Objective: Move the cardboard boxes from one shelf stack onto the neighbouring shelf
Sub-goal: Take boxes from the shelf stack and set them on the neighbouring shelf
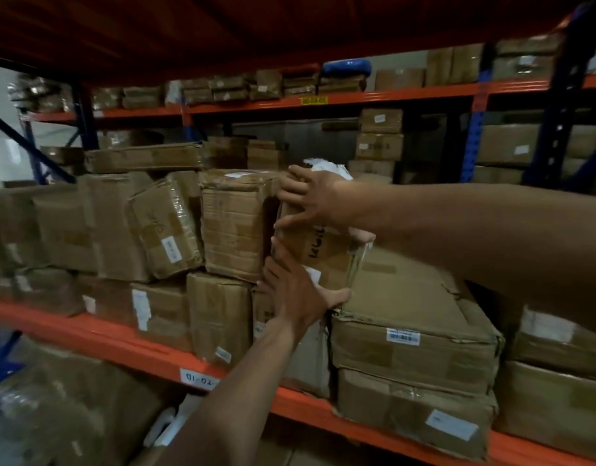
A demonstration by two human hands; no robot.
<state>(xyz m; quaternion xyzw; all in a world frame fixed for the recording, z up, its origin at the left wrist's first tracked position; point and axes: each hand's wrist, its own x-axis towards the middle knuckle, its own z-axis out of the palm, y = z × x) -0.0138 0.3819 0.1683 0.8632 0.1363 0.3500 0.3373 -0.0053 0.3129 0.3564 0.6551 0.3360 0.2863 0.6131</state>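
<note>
A small cardboard box (327, 253) with black handwriting on its front stands upright in the middle of the shelf, on a wide flat box (411, 317). My right hand (311, 200) lies spread over its top front edge. My left hand (296, 290) grips its lower left corner, thumb under the bottom edge. Directly left of it stands a taller taped box (236, 223), close against it.
Many worn cardboard boxes crowd the shelf on both sides. An orange beam (128, 348) runs along the front edge with a white label (199, 377). A blue upright (473, 129) and more loaded racks stand behind. Larger boxes sit on the level below.
</note>
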